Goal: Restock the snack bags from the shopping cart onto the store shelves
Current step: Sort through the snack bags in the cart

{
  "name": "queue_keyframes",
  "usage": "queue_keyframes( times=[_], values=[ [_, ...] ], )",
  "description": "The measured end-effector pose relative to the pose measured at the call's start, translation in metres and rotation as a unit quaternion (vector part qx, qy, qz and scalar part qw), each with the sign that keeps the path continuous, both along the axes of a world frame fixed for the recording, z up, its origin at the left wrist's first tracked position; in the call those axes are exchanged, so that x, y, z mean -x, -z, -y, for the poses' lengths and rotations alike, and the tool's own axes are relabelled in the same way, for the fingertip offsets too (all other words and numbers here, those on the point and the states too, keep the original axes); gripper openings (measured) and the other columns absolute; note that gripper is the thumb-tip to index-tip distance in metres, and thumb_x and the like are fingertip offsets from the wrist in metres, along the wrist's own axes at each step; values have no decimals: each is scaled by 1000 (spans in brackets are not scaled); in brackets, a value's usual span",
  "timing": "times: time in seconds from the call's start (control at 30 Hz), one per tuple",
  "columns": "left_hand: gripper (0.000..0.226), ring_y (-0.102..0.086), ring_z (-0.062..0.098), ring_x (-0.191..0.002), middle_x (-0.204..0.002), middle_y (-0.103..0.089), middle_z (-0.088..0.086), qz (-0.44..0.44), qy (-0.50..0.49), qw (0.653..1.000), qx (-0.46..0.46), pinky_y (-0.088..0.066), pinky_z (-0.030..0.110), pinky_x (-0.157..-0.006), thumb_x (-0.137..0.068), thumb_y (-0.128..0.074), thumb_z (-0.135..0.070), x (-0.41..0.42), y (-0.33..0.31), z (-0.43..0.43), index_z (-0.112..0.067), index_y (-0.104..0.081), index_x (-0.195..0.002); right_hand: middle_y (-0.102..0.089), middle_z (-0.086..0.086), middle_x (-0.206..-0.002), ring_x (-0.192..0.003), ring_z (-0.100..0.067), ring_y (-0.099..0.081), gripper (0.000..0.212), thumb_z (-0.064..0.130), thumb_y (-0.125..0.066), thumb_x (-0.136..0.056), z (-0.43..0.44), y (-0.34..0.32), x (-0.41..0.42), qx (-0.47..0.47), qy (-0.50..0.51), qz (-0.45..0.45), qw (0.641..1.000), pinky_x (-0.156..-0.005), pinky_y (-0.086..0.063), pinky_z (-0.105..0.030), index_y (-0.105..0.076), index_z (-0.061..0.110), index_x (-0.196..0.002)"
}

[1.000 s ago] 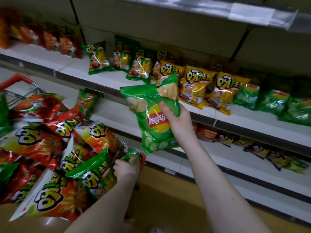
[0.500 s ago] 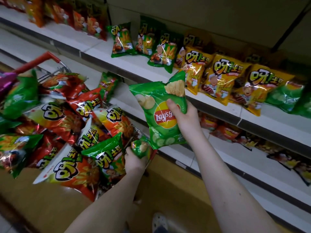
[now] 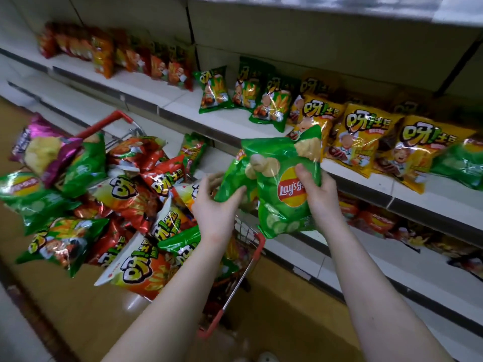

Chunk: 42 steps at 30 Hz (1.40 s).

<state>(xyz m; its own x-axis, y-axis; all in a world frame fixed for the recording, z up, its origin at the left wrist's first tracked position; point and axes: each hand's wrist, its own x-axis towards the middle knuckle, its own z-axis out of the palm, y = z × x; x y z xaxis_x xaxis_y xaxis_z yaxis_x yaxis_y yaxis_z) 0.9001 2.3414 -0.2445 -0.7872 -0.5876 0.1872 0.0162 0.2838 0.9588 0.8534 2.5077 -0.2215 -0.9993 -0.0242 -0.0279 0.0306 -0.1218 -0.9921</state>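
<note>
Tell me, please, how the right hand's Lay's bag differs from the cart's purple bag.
The right hand grips the Lay's bag upright; the purple bag lies untouched in the cart. The Lay's bag is green with a clear logo; the purple bag's print is blurred. Both picture pale chips.

Green Lay's bag (image 3: 285, 184), upright before shelf (image 3: 183, 105); second green bag (image 3: 234, 178) touching its left edge; cart (image 3: 257, 246) heaped with snack bags (image 3: 136, 194)

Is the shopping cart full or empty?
Full: snack bags are heaped above the rim of the cart, hiding its inside.
</note>
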Motion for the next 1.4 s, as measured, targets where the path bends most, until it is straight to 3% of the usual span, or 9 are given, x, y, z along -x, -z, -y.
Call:
queue_keyframes(
  times=[0.17, 0.37, 0.47, 0.53, 0.67, 0.83, 1.1, 1.2, 1.4],
  values=[
    [57, -61, 18, -105, -116, -58, 8, -76, 67, 978, -180, -53, 23, -86, -75, -81, -16, 16, -46, -15, -28, -45, -117, -66, 11, -86, -70, 0, -66, 2, 27, -55, -92, -18, -39, -18, 57, 86, -22, 994, -62, -54, -17, -56, 29, -91],
    [12, -70, 6, -81, -94, -69, 0, -18, 232, 918, -322, -53, 18, -68, -91, -64, -21, 30, -82, -73, -13, -60, -100, -66, 9, -90, -80, -5, -65, 8, 36, -51, -93, -60, -78, -47, 68, 212, -35, 974, -68, -56, -22, -55, 30, -93],
    [62, -63, 25, -110, -126, -61, 12, 29, 303, 884, -356, -54, 34, -87, -89, -63, -39, 34, -85, -108, -5, -43, -136, -66, 6, -87, -83, -8, -66, 15, 38, -48, -93, -86, -83, -66, 71, 276, -38, 958, -65, -55, -22, -54, 24, -95],
    [88, -58, 26, -117, -139, -51, 10, 58, 364, 853, -370, -50, 43, -96, -76, -72, -50, 33, -85, -128, -18, -30, -147, -66, 4, -87, -82, -10, -66, 22, 40, -48, -93, -101, -83, -76, 71, 310, -30, 947, -68, -55, -25, -55, 20, -98],
    [92, -61, 19, -113, -127, -59, 2, 35, 444, 834, -326, -52, 34, -92, -62, -85, -22, 26, -76, -167, -20, -35, -139, -71, 4, -78, -72, -8, -69, 24, 39, -50, -93, -136, -81, -89, 44, 352, -37, 934, -63, -56, -21, -62, 19, -92],
    [70, -57, 15, -114, -120, -56, -6, 42, 378, 873, -305, -44, 39, -105, -71, -83, -24, 26, -70, -230, -25, -38, -124, -71, 2, -77, -69, -9, -69, 20, 39, -57, -90, -188, -80, -98, 35, 376, -31, 926, -59, -56, -21, -63, 20, -88],
    [57, -58, 21, -113, -128, -53, 4, 44, 320, 902, -287, -52, 34, -89, -89, -65, -33, 39, -63, -352, -19, -37, -137, -67, -2, -97, -86, -16, -66, 15, 41, -61, -87, -326, -71, -105, 29, 417, -3, 909, -70, -54, -27, -55, 29, -94],
    [67, -52, 24, -123, -138, -48, 5, 58, 298, 915, -266, -47, 41, -101, -92, -60, -40, 46, -55, -393, -17, -26, -145, -64, -5, -110, -92, -17, -65, 36, 44, -62, -85, -378, -61, -97, 30, 423, 12, 905, -71, -54, -27, -50, 24, -113],
    [35, -55, 22, -112, -108, -50, -6, 55, 300, 920, -248, -47, 37, -92, -90, -62, -40, 74, -51, -438, -33, -33, -109, -53, -5, -122, -103, -19, -58, 74, 26, -72, -81, -432, -48, -53, -22, 385, 3, 923, -78, -49, -27, -32, 11, -142]
  ],
)
